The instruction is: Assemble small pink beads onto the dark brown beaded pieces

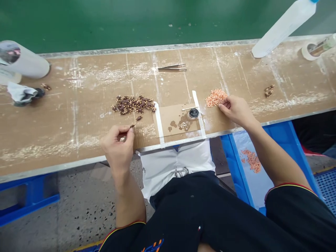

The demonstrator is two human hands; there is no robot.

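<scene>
My left hand (117, 143) hovers at the near edge of the brown workbench (78, 115), thumb and finger pinched on a small dark brown part (132, 126). Behind it lies a pile of dark brown parts (133, 104), with one stray part (138, 118) nearer. My right hand (234, 108) rests at the edge of a heap of small orange-pink pieces (215, 97), fingers curled and pinching into it; what they hold is too small to make out. Between the hands a cardboard patch (170, 117) is taped down, bearing a small round tin (193, 113) and brown smears.
Tweezers (172, 67) lie at the back centre. A white bottle (283, 26) leans at the back right beside a tape roll (311, 50). A white cylinder (22, 59) and crumpled cloth (23, 93) sit far left. A blue bin (252, 161) with orange pieces stands under the bench.
</scene>
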